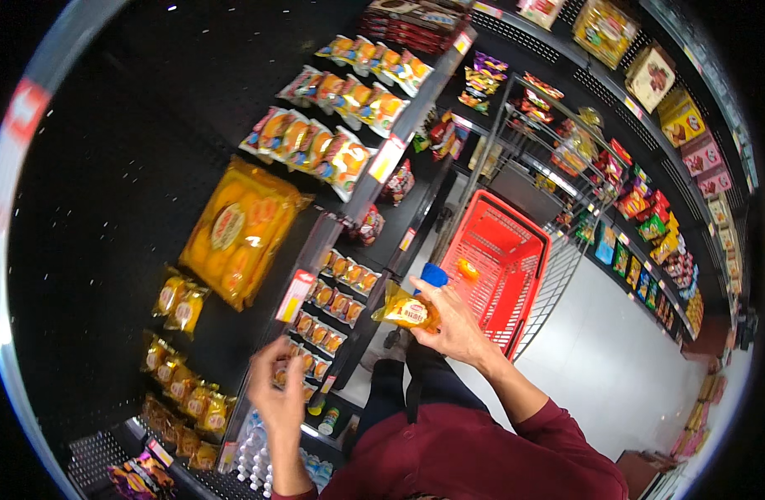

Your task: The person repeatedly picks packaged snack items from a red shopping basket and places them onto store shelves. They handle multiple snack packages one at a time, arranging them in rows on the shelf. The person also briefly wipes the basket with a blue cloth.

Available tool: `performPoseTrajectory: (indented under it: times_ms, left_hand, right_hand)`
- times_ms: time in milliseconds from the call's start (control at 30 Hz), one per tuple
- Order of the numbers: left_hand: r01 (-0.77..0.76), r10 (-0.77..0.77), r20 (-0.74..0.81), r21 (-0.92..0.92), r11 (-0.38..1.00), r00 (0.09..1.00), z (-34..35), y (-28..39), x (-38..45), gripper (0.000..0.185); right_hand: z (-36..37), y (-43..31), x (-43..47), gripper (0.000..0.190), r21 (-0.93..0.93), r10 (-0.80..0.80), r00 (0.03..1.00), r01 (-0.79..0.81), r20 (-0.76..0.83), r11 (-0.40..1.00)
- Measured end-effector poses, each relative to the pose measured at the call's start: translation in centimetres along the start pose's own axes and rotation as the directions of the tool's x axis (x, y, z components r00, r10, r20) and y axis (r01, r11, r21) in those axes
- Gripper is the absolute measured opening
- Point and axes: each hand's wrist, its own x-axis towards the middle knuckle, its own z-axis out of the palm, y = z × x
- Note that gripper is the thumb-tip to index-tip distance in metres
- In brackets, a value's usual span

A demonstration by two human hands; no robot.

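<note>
My right hand holds a small bread packet in yellow clear wrapping, between thumb and fingers. A blue plastic piece shows just behind my fingertips; I cannot tell what it belongs to. Beyond that hand is a red plastic shopping basket, set in a wire shopping cart. Inside the basket lies one small orange-yellow packet. My left hand, slightly blurred, hovers by the shelf's front edge with its fingers apart and nothing in them. Similar yellow packets sit in a row on the shelf to its left.
On the same black shelf lie a large yellow bread bag and rows of wrapped buns. Price tags line its edge. Lower down are more small buns and bottles. Snack shelves run along the right.
</note>
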Motion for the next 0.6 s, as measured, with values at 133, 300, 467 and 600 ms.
performPoseTrajectory:
  times_ms: [133,300,467,600]
  left_hand:
    - [0.192,-0.112,0.198,-0.451,0.872,0.974,3.9,-0.6,-1.3,0.052]
    - [0.343,-0.177,0.318,-0.605,0.719,0.932,4.3,-1.2,-1.4,0.052]
    - [0.317,-0.23,0.218,-0.647,0.693,0.948,2.8,-2.6,-2.4,0.035]
    - [0.237,-0.357,-0.016,-0.722,0.651,0.934,0.4,-2.9,-3.1,0.032]
  right_hand:
    - [1.5,-4.5,1.2,0.09,0.036,-0.18,0.983,0.18,0.022,0.983]
    - [3.0,-9.0,1.8,0.087,0.086,-0.356,0.929,0.348,0.103,0.934]
    - [4.6,-11.6,2.6,0.081,0.09,-0.456,0.87,0.447,0.184,0.89]
    - [6.0,-13.2,3.2,0.079,0.186,-0.438,0.899,0.427,0.02,0.885]
